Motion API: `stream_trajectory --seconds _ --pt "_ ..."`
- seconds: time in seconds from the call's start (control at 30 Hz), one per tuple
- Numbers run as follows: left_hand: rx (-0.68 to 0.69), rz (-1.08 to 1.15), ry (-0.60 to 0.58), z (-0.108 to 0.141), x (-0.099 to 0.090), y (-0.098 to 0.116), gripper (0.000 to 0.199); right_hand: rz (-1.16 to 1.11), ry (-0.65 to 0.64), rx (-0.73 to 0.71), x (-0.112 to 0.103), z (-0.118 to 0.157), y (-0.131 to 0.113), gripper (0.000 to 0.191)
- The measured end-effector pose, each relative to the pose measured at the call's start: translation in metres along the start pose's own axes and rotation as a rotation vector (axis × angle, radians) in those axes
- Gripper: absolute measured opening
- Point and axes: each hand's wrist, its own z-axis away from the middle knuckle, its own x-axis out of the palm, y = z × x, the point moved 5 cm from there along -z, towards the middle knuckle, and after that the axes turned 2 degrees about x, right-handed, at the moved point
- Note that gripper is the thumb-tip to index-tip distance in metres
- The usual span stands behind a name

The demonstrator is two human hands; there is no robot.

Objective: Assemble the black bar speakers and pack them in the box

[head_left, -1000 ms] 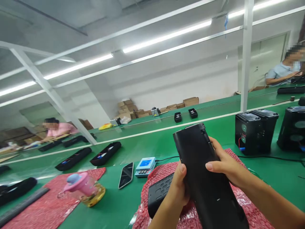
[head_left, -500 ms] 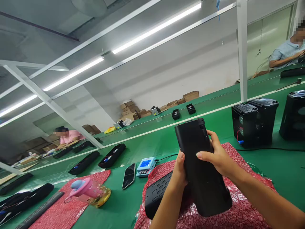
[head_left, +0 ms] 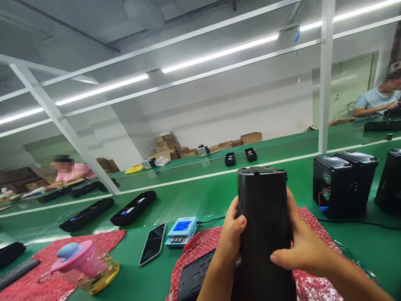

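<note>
Grip: both hands closed on one blk case [head_left: 265, 230], L hand [head_left: 230, 234] on its L edge, R hand [head_left: 308, 251] on its R edge. Neither's nearer; case sits btwn them, in contact w/ both. L thumb at the L edge, higher in view; R thumb lower, tip flat on the face turned to the wearer. R fingers go round the R side; tips behind, can't tell how they sit.

Long axis: approx upright in view, running btwn the palms, top end clear above both thumbs. Bottom end cut off by the pic edge, so can't tell if it touches the red wrap [head_left: 205, 237] or hangs over it.

2nd case [head_left: 196, 271] lies on the wrap, L of the held one, partly hidden by the L forearm; its long axis slants up to the R. Beyond the wrap's L edge, on the green table [head_left: 134, 284]: blue box [head_left: 182, 232] w/ screen, then phone [head_left: 153, 244]. Blk units [head_left: 340, 184] stand off R, well apart from R hand.
</note>
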Motion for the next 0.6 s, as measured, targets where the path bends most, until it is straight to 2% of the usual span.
stream_trajectory --seconds 0.07,0.13,0.2,0.3,0.43,0.6 --pt "-0.02 0.009 -0.028 -0.001 -0.002 0.005 0.057 0.037 0.163 -0.051 0.003 0.0 0.008 0.11" --pt "-0.012 0.015 0.011 -0.002 -0.008 0.009 0.05 0.064 0.246 -0.092 0.006 0.0 0.013 0.098" --pt "-0.008 0.024 0.046 -0.003 -0.012 0.01 0.049 0.032 0.217 -0.08 0.01 -0.002 0.019 0.089" --pt "-0.039 0.041 0.044 -0.004 -0.015 0.005 0.051 -0.057 0.168 -0.014 0.012 -0.002 0.025 0.09" --pt "-0.071 0.044 0.049 -0.004 -0.014 -0.002 0.051 -0.1 0.274 0.003 0.007 0.002 0.031 0.085" --pt "-0.086 0.0 0.127 -0.002 -0.016 -0.008 0.062 -0.007 0.388 -0.037 0.003 0.01 0.034 0.078"
